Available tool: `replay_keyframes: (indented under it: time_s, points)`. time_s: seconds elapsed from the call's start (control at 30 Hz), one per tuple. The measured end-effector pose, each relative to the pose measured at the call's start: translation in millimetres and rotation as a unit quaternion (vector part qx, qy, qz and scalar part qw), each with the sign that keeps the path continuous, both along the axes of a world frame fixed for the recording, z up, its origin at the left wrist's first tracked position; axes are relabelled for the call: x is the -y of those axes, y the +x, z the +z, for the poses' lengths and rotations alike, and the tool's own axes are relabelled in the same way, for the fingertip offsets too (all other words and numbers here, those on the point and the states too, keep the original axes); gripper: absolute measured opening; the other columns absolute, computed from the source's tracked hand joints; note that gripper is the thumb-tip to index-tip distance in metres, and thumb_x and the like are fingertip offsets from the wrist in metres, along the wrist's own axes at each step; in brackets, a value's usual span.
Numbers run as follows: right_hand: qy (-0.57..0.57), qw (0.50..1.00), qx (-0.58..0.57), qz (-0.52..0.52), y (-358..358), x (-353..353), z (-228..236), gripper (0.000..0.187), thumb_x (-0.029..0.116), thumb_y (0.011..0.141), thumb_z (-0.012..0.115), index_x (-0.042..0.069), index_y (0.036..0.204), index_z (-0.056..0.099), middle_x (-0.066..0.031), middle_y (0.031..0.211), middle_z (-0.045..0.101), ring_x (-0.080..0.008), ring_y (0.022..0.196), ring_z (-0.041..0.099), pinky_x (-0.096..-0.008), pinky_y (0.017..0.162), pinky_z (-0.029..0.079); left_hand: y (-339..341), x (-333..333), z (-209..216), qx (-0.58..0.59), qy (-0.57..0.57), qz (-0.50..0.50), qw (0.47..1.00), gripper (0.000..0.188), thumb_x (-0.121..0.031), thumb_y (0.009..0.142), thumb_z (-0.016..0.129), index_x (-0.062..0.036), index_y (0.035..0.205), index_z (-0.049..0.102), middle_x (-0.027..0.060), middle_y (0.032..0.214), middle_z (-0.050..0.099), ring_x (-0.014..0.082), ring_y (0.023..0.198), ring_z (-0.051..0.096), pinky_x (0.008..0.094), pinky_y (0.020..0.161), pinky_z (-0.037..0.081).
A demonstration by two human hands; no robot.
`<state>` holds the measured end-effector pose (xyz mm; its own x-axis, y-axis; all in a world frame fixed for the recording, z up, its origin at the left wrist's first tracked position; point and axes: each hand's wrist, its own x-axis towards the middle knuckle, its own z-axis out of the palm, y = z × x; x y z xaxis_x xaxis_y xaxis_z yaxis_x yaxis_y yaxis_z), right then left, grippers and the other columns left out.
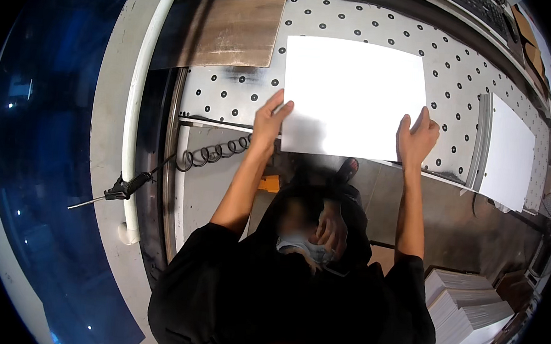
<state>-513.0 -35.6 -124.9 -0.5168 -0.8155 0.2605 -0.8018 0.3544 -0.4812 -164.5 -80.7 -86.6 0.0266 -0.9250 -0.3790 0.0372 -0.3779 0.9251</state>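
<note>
A blank white rectangular sheet [356, 95] lies over the table's front part, its near edge slightly past the table edge. Whether it is one sheet or a thin stack I cannot tell. My left hand [270, 118] holds its left edge near the lower corner, thumb on top and fingers along the side. On the opposite side my right hand [418, 138] grips the right edge near the lower corner, its thumb and fingers pointing away from me. A grey shadow falls across the sheet's lower left.
Black round studs dot the light metal table [226, 96]. A worn brown board [234, 27] lies at the far left. To the right is a stack of white sheets [507, 154]. A black coiled cable [217, 152] hangs below the front edge; more stacked sheets [469, 310] stand low at right.
</note>
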Motion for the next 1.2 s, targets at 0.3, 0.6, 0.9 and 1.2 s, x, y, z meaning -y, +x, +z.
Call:
replay_keyframes:
  time_s: [0.3,0.6,0.9,1.2]
  points:
    - [-0.056,0.919,0.297,0.252,141,50,26,0.061,0.017,0.088,0.07,-0.003,0.142,0.049,-0.0244,0.133,0.057,-0.0401,0.128,0.05,-0.049,0.111,0.037,84,89,-5,0.533,-0.187,-0.004,0.825,0.083,-0.046,0.094,0.067,0.0076,0.151,0.04,0.0357,0.159,0.028,0.0488,0.151,0.02,0.0551,0.123,0.019]
    - [-0.02,0.954,0.064,0.292,158,60,-2,0.044,0.013,0.086,0.069,0.005,0.128,0.063,-0.0184,0.138,0.052,-0.0361,0.135,0.044,-0.0483,0.11,0.034,121,163,-64,0.632,-0.18,-0.006,0.754,0.081,-0.058,0.097,0.052,-0.0022,0.155,0.039,0.0288,0.163,0.025,0.0406,0.155,0.017,0.0568,0.125,0.007]
    - [-0.003,0.96,0.051,0.277,163,64,4,0.042,0.016,0.086,0.067,0.005,0.127,0.063,-0.0168,0.136,0.053,-0.0343,0.133,0.045,-0.0478,0.109,0.034,180,261,-64,0.653,-0.168,0.014,0.739,0.08,-0.061,0.096,0.05,-0.0088,0.156,0.04,0.0218,0.164,0.028,0.0353,0.155,0.02,0.0548,0.126,0.009]
    - [0.014,0.963,0.045,0.264,168,69,8,0.045,0.016,0.086,0.067,0.005,0.129,0.061,-0.0163,0.135,0.054,-0.0339,0.132,0.046,-0.047,0.108,0.035,224,293,-73,0.646,-0.188,0.029,0.74,0.077,-0.06,0.095,0.053,-0.0116,0.154,0.043,0.0203,0.164,0.03,0.0351,0.155,0.021,0.0564,0.125,0.01]
